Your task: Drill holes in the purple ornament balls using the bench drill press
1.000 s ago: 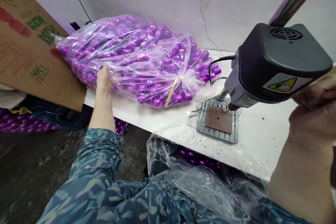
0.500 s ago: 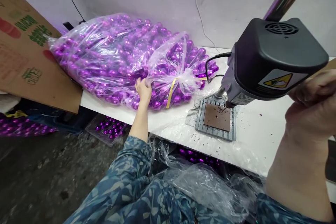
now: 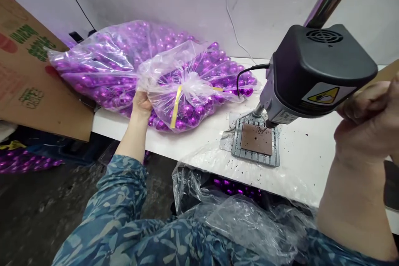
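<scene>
My left hand is closed on the gathered mouth of a clear plastic bag, drawing the film to the left. The bag lies on the white table and is full of shiny purple balls. A yellow tie hangs at its bunched neck. On the right, my right hand is curled closed beside the dark drill press head; the machine partly hides the fingers, and what they grip cannot be made out. Below the drill chuck sits a brown board with a small hole.
The board rests on a slotted metal base strewn with dark shavings. A cardboard box stands at the left. Clear plastic film hangs over the table's front edge. A white cable runs down the wall.
My left hand has moved left, pulling the bag's mouth and neck with it. The view has shifted slightly. My right hand stays beside the drill head.
</scene>
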The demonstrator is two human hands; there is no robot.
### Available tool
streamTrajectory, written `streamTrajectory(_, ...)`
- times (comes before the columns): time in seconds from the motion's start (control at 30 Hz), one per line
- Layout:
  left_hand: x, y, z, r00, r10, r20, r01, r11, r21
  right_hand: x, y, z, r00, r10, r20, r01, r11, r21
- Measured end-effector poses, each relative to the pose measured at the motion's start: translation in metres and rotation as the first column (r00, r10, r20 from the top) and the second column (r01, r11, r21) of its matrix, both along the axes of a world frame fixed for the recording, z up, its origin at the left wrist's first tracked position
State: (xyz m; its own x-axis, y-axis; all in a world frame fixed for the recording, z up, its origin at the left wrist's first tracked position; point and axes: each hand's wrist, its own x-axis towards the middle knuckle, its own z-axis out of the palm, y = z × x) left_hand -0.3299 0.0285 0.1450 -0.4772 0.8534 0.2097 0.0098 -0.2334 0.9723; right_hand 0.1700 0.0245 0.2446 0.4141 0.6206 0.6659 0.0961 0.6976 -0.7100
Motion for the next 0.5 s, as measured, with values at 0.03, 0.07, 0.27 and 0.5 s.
streamTrajectory(0.03,-0.002,-0.011,-0.003,0.999,0.014,-0.038,-0.015,0.999,-0.038,0.000,0.000,0.000,0.999,0.036,-0.008,-0.036,0.998,0.042)
streamTrajectory(0.07,-0.004,-0.023,-0.005,0.994,0.026,-0.108,-0.036,0.995,-0.092,-0.001,0.000,0.000,0.997,0.071,-0.025,-0.068,0.993,0.099)
streamTrajectory(0.27,0.031,-0.096,0.022,0.581,0.070,-0.811,-0.415,0.883,-0.220,-0.007,0.002,-0.002,0.981,0.164,-0.108,-0.136,0.964,0.230)
streamTrajectory(0.5,0.210,-0.022,-0.013,0.162,-0.239,-0.957,0.323,0.930,-0.177,-0.009,0.007,-0.002,0.972,0.186,-0.144,-0.144,0.954,0.264)
